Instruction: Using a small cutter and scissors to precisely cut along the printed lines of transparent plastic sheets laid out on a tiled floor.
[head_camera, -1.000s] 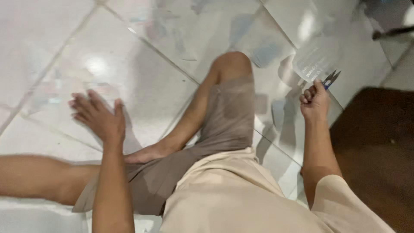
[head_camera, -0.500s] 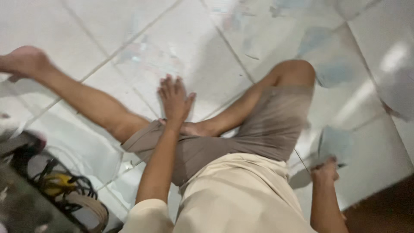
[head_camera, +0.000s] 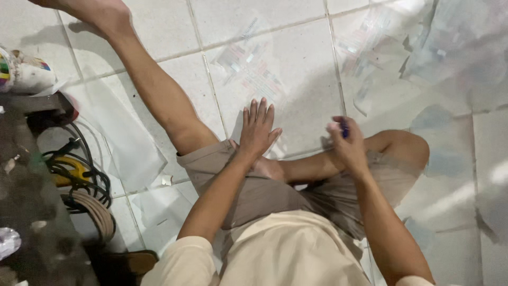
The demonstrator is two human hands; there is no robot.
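You are sitting on tile, your left hand (head_camera: pixel 257 128) hovering flat, fingers spread and holding nothing; your right hand (head_camera: pixel 346 142) is curling around a small blue object (head_camera: pixel 344 127) beside it.

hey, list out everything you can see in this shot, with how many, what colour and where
floor tiles: many, white with grey joints, across the whole view
clear plastic sheets: several, see-through, flat on the tiles at left, centre and upper right
coiled cables: one tangle, black, yellow and tan, lower left
printed packet: one, white with colours, left edge
small dark blue object: one, in the right hand; too blurred to name
shorts: one pair, grey-brown, centre
shirt: one, cream, bottom centre
legs: two, bare; one stretched to upper left, one bent at right
left hand: open, fingers spread, above the tiles at centre
right hand: closed on the small dark blue object, above the bent leg
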